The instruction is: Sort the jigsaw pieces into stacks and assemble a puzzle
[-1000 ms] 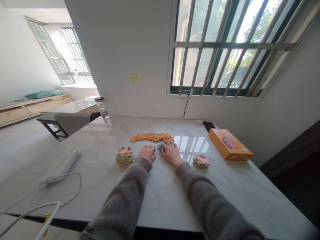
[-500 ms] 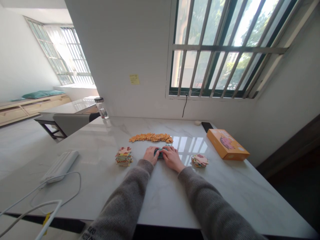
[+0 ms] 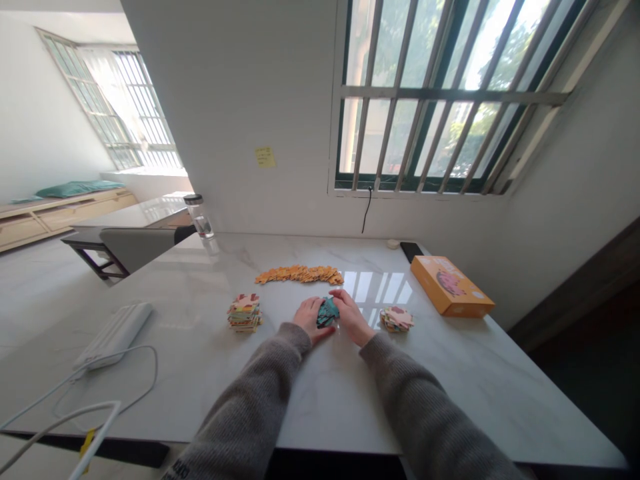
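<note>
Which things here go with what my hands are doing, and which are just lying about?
Seem to belong:
teal pieces, between left hand and right hand
row of orange pieces
taller stack
shorter stack
perhaps the orange box

Just lying about:
dark phone
power strip
bottle

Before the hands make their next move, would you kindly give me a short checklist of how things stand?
1. Left hand around the teal pieces: ok.
2. Right hand at the teal pieces' right side: ok.
3. Number of teal pieces: cannot tell, they overlap.
4. Orange pieces out of both hands' grasp: ok.
5. Left stack standing: ok.
6. Right stack apart from the orange box: ok.
</note>
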The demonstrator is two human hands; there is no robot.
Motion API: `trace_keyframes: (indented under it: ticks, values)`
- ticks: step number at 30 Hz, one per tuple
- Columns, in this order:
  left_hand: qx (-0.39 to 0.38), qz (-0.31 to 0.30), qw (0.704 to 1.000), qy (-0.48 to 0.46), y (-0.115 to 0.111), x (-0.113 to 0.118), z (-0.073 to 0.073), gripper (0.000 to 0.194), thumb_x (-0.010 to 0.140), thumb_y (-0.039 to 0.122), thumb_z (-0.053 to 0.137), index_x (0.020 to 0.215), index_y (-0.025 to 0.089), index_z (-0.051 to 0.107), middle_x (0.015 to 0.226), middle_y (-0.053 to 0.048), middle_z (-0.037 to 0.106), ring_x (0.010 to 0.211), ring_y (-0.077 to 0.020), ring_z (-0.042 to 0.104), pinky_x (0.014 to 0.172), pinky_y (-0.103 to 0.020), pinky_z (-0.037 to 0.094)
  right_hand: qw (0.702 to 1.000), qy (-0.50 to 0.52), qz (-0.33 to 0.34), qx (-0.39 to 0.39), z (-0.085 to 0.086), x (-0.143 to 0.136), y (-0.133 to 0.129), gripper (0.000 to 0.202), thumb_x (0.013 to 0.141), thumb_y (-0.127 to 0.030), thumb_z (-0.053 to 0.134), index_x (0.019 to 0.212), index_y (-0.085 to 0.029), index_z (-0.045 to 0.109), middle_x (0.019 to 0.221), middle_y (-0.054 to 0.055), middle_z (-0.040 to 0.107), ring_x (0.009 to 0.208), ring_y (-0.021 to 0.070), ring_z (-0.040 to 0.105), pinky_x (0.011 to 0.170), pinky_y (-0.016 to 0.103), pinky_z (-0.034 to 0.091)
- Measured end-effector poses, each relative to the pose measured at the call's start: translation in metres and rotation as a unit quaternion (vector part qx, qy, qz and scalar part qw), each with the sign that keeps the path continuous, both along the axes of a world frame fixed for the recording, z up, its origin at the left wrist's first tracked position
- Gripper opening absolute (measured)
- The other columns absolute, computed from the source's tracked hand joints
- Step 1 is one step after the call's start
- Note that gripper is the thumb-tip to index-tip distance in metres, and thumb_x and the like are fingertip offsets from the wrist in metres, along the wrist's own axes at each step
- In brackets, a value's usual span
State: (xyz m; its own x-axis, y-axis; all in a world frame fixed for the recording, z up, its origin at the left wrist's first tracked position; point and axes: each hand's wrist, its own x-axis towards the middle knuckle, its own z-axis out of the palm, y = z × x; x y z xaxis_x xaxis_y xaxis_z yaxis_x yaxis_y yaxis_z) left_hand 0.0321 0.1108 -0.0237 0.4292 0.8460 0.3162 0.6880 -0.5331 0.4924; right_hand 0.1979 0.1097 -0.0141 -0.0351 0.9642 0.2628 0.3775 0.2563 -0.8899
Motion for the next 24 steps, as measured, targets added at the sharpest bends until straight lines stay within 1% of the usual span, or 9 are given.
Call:
trace_keyframes:
  ticks: [3,5,9,12,15,16,18,21,24]
  values:
    - [0.019,-0.025,0.999,-0.009,0.002,-0.003,0.001,0.069,0.071,0.034,0.075,0.133,0.014,0.05,0.132,-0.017,0.05,0.123,-0.0319,0.051,0.11,-0.046,0.041,0.997,0.065,0.0,-0.04,0.003,0.002,-0.001,0.036,0.089,-0.033,0.04,0.116,-0.017,0.059,0.103,0.01,0.067,0.087,0.0203,0.065,0.075,0.032,0.053]
    - [0.032,-0.033,0.999,-0.012,0.001,-0.005,0.004,0.064,0.073,0.031,0.072,0.132,0.017,0.051,0.13,-0.015,0.051,0.117,-0.0288,0.056,0.104,-0.041,0.048,0.994,0.092,0.01,-0.058,0.007,0.003,-0.003,0.035,0.089,-0.036,0.042,0.113,-0.017,0.061,0.1,0.01,0.068,0.085,0.0199,0.065,0.073,0.032,0.053]
    - [0.03,-0.015,0.999,-0.031,-0.003,-0.007,0.013,0.052,0.078,0.028,0.066,0.128,0.023,0.054,0.12,-0.009,0.06,0.102,-0.0233,0.064,0.091,-0.035,0.054,0.992,0.102,0.039,-0.07,0.014,0.005,-0.011,0.034,0.09,-0.037,0.044,0.111,-0.019,0.064,0.106,0.009,0.068,0.09,0.0205,0.065,0.072,0.032,0.054]
    - [0.006,0.0,0.996,-0.092,-0.005,-0.007,0.015,0.05,0.079,0.026,0.065,0.127,0.022,0.052,0.106,-0.006,0.067,0.088,-0.0195,0.068,0.085,-0.034,0.056,0.994,0.08,0.049,-0.049,0.018,0.006,-0.018,0.034,0.093,-0.038,0.044,0.112,-0.021,0.066,0.114,0.008,0.066,0.103,0.0223,0.062,0.087,0.037,0.052]
    - [-0.034,0.003,0.992,-0.125,-0.005,-0.004,0.012,0.046,0.08,0.025,0.063,0.125,0.022,0.051,0.094,-0.002,0.069,0.071,-0.0144,0.065,0.076,-0.031,0.056,0.997,0.014,0.068,0.017,0.019,0.005,-0.025,0.037,0.1,-0.037,0.035,0.119,-0.021,0.062,0.12,0.009,0.063,0.118,0.021,0.055,0.105,0.039,0.042]
    - [-0.035,0.001,0.991,-0.129,-0.004,-0.004,0.011,0.044,0.08,0.024,0.063,0.123,0.022,0.051,0.095,-0.002,0.069,0.072,-0.0144,0.065,0.077,-0.031,0.056,0.996,-0.013,0.076,0.038,0.019,0.003,-0.027,0.038,0.101,-0.036,0.033,0.123,-0.021,0.06,0.122,0.01,0.062,0.12,0.0207,0.054,0.108,0.039,0.04]
    - [-0.012,-0.012,0.992,-0.128,-0.004,-0.003,0.008,0.046,0.077,0.024,0.065,0.121,0.02,0.052,0.101,-0.005,0.068,0.084,-0.0175,0.066,0.084,-0.033,0.056,0.992,-0.054,0.092,0.065,0.018,0.001,-0.031,0.038,0.101,-0.034,0.034,0.129,-0.019,0.054,0.125,0.011,0.06,0.12,0.0208,0.053,0.109,0.04,0.039]
    - [0.034,-0.015,0.994,-0.106,-0.003,-0.008,0.004,0.058,0.067,0.026,0.073,0.12,0.016,0.052,0.109,-0.011,0.064,0.099,-0.0252,0.063,0.093,-0.041,0.052,0.986,-0.09,0.116,0.075,0.018,0.0,-0.035,0.039,0.098,-0.027,0.039,0.135,-0.019,0.049,0.127,0.012,0.058,0.121,0.0214,0.053,0.11,0.041,0.039]
    - [0.032,-0.015,0.995,-0.088,-0.003,-0.016,0.001,0.065,0.062,0.029,0.075,0.121,0.015,0.05,0.108,-0.012,0.063,0.1,-0.028,0.062,0.094,-0.044,0.051,0.98,-0.127,0.139,0.069,0.019,0.002,-0.039,0.047,0.092,-0.016,0.042,0.139,-0.016,0.046,0.128,0.013,0.056,0.122,0.0225,0.051,0.111,0.042,0.038]
